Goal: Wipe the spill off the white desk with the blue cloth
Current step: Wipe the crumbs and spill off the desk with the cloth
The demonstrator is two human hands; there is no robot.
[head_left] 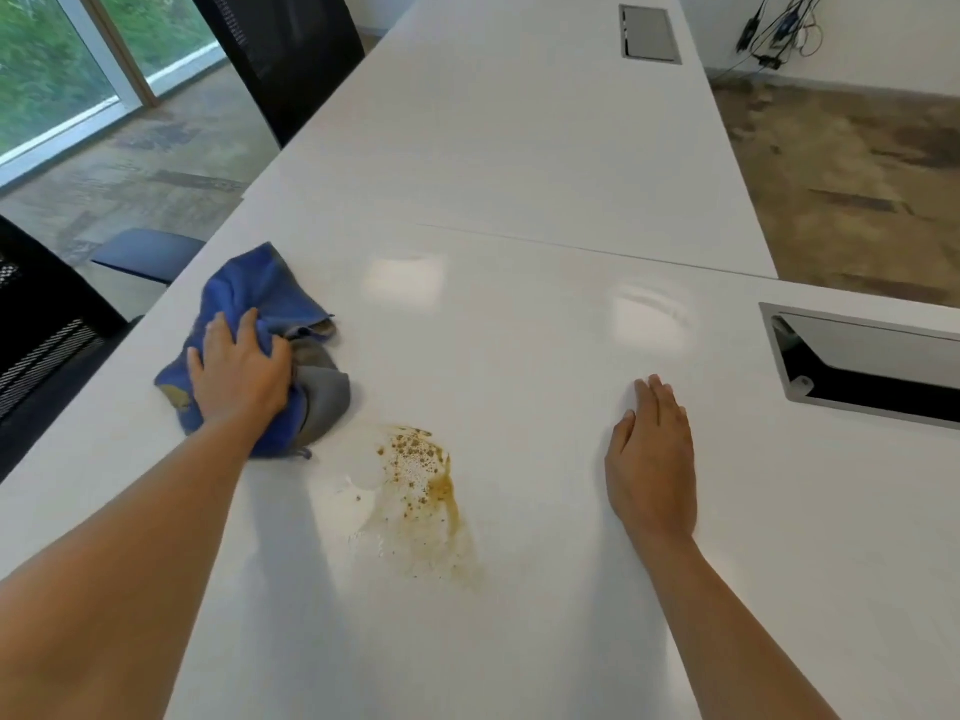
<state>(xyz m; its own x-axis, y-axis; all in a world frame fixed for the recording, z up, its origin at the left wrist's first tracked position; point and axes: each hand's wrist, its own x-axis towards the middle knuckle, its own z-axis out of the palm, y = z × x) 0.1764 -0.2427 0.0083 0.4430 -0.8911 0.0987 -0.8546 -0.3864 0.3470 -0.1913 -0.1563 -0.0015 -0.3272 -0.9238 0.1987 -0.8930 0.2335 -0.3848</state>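
- The left hand (240,370) pressed down on a crumpled blue cloth (249,298) on the white tabletop (519,148), its grip spread flat over the near half of the fabric, fingers curling into a fold rather than closing around it.
- The cloth lay up and to the left of the brown spill (423,480), close beside it but not touching; a gray underside showed on the edge nearest the spill, and a tan stain marked the cloth's left corner.
- One cloth, one spill and two bare hands were in view; the right hand (652,457) rested palm-down on the tabletop, well to the right of the spill, its grip flat and holding nothing.
- The cloth's long axis ran from the near edge beside the spill away toward the far left, its farthest blue corner pointing at a black chair (291,59).
- The spill itself stretched near to far, speckled at its far end and smeared toward the person.
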